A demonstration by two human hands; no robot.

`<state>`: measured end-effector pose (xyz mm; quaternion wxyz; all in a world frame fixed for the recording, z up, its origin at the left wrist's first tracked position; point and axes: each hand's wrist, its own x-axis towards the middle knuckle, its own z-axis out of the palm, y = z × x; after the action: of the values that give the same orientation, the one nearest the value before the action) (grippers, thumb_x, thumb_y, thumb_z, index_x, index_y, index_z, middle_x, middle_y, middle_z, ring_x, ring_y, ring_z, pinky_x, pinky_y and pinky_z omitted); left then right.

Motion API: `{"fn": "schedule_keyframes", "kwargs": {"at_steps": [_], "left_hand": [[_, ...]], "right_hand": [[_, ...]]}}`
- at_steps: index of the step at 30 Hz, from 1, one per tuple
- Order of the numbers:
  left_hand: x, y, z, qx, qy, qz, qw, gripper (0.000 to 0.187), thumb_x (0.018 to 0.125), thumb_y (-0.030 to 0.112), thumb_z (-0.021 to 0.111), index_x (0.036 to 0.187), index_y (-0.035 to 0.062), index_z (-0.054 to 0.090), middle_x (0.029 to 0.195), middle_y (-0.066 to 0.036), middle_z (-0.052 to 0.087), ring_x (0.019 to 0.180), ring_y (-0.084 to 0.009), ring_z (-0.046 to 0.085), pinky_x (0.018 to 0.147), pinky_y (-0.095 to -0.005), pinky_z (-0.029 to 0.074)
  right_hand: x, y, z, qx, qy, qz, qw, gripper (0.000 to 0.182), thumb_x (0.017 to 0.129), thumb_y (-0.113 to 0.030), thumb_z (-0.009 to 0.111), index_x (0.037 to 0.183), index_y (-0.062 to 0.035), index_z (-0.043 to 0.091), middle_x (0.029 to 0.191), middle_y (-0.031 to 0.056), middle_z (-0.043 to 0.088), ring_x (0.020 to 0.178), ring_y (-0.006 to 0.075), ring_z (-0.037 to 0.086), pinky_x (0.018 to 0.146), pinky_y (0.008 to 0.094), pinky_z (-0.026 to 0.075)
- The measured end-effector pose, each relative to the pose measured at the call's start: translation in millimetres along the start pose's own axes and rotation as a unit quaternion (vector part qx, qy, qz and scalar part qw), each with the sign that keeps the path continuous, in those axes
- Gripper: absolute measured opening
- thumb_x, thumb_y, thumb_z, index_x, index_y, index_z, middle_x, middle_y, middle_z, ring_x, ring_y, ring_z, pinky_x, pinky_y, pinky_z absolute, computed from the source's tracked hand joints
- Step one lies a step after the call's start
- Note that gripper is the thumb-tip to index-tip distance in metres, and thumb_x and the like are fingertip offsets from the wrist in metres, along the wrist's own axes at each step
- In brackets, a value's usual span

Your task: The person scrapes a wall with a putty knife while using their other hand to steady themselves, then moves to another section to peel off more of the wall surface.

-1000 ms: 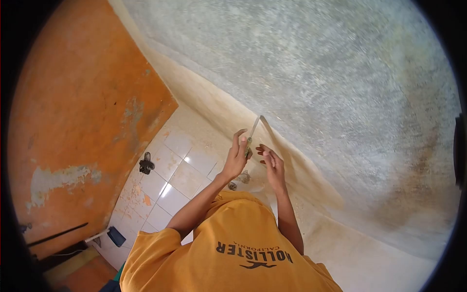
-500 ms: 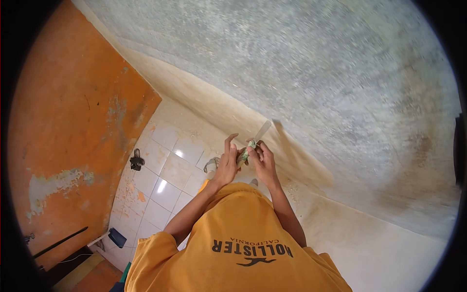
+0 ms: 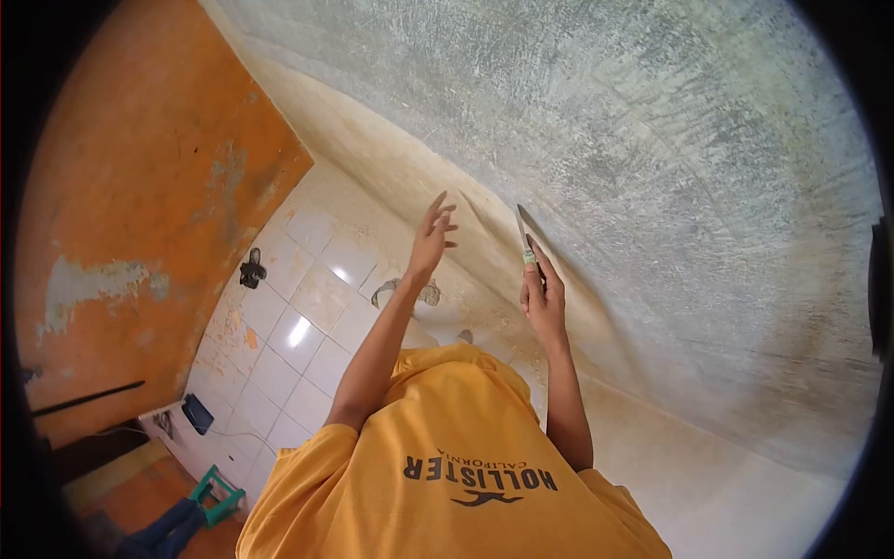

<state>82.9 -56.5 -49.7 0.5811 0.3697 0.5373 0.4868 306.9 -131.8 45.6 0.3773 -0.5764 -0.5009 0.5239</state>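
Note:
My right hand (image 3: 548,303) is closed around the green-wrapped handle of a knife (image 3: 524,233), its narrow blade pointing up toward the wall. The blade tip overlaps the lower edge of the grey, scraped area of the wall (image 3: 652,140), and a dark shadow lies beside it. Off to the left, my left hand (image 3: 431,244) is raised with its fingers spread and nothing in it. Behind that hand runs the pale lower strip of the wall (image 3: 372,140).
An orange wall (image 3: 140,168) with peeled patches meets the grey wall at the left. White floor tiles (image 3: 317,382) carry paint flakes. Dark footwear (image 3: 251,269), a dark blue object (image 3: 196,414), a green stool (image 3: 222,498) and a person's blue-clad leg (image 3: 172,531) are at the left.
My hands, earlier together at the wrapped handle, have separated. The left let go, opened and rose; the right moved right with the knife, its blade now nearer the wall.

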Motion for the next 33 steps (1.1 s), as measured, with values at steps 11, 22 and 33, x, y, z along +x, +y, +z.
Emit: {"fn": "schedule_keyframes", "kwargs": {"at_steps": [11, 22, 33], "left_hand": [[-24, -71, 13, -0.102, 0.017, -0.065, 0.992, 0.058, 0.109, 0.021, 0.049, 0.164, 0.0153, 0.031, 0.167, -0.009, 0.033, 0.136, -0.0326, 0.053, 0.105, -0.0444, 0.052], [-1, -61, -50, -0.055, 0.039, -0.106, 0.992, 0.053, 0.109, 0.027, 0.050, 0.159, 0.0131, 0.039, 0.150, -0.012, 0.055, 0.117, -0.0289, 0.065, 0.097, -0.0388, 0.055], [11, -44, -63, -0.047, 0.019, -0.102, 0.994, 0.051, 0.108, 0.027, 0.049, 0.157, 0.0132, 0.043, 0.142, -0.012, 0.061, 0.111, -0.0260, 0.068, 0.094, -0.0368, 0.056]], "right_hand": [[20, -17, 34, -0.191, 0.057, -0.094, 0.975, 0.040, 0.108, -0.015, 0.051, 0.146, -0.0025, 0.054, 0.106, 0.0213, 0.072, 0.073, 0.0178, 0.062, 0.071, 0.0313, 0.050], [11, 0, 51, -0.180, 0.143, -0.128, 0.965, 0.037, 0.106, -0.012, 0.053, 0.142, -0.0043, 0.058, 0.091, 0.0185, 0.068, 0.067, 0.0195, 0.058, 0.064, 0.0321, 0.048], [24, -13, 64, -0.216, 0.180, -0.196, 0.939, 0.035, 0.107, -0.013, 0.053, 0.140, -0.0056, 0.060, 0.075, 0.0168, 0.061, 0.058, 0.0187, 0.052, 0.059, 0.0334, 0.045]]}}
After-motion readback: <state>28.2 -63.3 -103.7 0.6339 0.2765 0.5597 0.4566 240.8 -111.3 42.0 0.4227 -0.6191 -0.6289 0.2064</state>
